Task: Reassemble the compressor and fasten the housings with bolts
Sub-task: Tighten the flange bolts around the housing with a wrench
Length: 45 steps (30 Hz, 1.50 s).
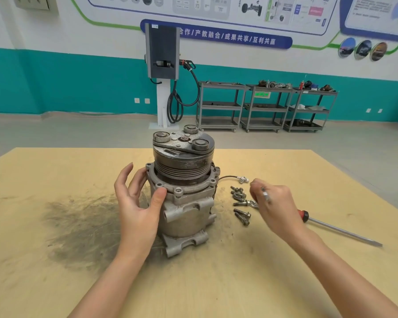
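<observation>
Compressor upright on tan surface. Left hand steadying its side, fingers spread, thumb on flange. Right hand blurred, fingers pinching one bolt above loose bolts; screwdriver nearby.

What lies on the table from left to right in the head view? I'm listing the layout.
Dark smudge → left hand → compressor → loose bolts → right hand → screwdriver.

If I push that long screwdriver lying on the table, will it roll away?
The screwdriver would probably roll a bit: its shaft looks round and thin, and it lies flat on the smooth table. Its thicker red and black handle might make it curve rather than roll straight. It looks stiff metal, so it shouldn't bend.
</observation>
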Available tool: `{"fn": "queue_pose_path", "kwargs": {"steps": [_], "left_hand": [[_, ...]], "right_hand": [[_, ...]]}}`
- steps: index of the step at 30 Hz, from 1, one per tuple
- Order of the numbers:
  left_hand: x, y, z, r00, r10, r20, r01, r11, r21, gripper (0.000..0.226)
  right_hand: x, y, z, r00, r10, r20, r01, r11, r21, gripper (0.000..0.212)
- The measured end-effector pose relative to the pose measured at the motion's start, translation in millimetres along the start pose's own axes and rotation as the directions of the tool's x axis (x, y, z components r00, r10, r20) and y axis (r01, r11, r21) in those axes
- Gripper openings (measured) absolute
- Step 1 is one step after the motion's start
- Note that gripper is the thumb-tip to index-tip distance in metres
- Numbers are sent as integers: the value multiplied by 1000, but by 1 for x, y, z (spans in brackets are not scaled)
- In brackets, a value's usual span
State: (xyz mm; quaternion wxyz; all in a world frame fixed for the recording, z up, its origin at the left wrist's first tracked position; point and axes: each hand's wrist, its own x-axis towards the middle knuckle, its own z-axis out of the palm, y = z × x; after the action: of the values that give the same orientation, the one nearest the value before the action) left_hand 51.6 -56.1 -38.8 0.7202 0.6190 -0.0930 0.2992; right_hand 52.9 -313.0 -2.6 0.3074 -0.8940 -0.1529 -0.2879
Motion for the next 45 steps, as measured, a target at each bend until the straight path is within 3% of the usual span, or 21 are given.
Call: {"fn": "queue_pose_path", "kwargs": {"steps": [5, 8, 13, 15, 19, 23, 32, 39, 45], "left_hand": [[-19, 13, 9, 992, -7, -124, 12, 999, 39, 82], [-24, 21, 5, 991, -14, -132, 31, 992, 126, 88], [-12, 11, -30, 989, -82, 119, 44, 955, 292, 130], [-6, -1, -43, 960, -171, 220, 98, 947, 307, 143], [-2, -22, -50, 853, -379, 359, 217, 882, 418, 149], [2, -27, -41, 826, -391, 406, 203, 879, 432, 132], [2, -12, -31, 874, -366, 320, 122, 803, 583, 108], [-20, -5, -3, 958, -261, 120, 102, 699, 708, 116], [-29, -12, 13, 978, -210, 20, 121, 637, 762, 122]], "right_hand": [[-6, -30, 18, 988, 104, 114, -124, 975, 186, 35], [6, -30, 10, 970, 186, 156, -200, 976, 83, 34], [11, 10, 5, 958, 283, -50, -288, 949, -130, 25], [6, 21, 9, 953, 298, -57, -303, 935, -184, 19], [-3, 36, 13, 934, 347, 83, -311, 905, -291, 13], [-8, 46, 12, 926, 350, 141, -295, 905, -306, 15], [-7, 61, 18, 886, 413, 212, -321, 875, -362, 17], [21, 61, 25, 873, 478, 95, -443, 860, -254, 17], [60, 63, 43, 833, 527, 170, -472, 836, -279, 19]]}}
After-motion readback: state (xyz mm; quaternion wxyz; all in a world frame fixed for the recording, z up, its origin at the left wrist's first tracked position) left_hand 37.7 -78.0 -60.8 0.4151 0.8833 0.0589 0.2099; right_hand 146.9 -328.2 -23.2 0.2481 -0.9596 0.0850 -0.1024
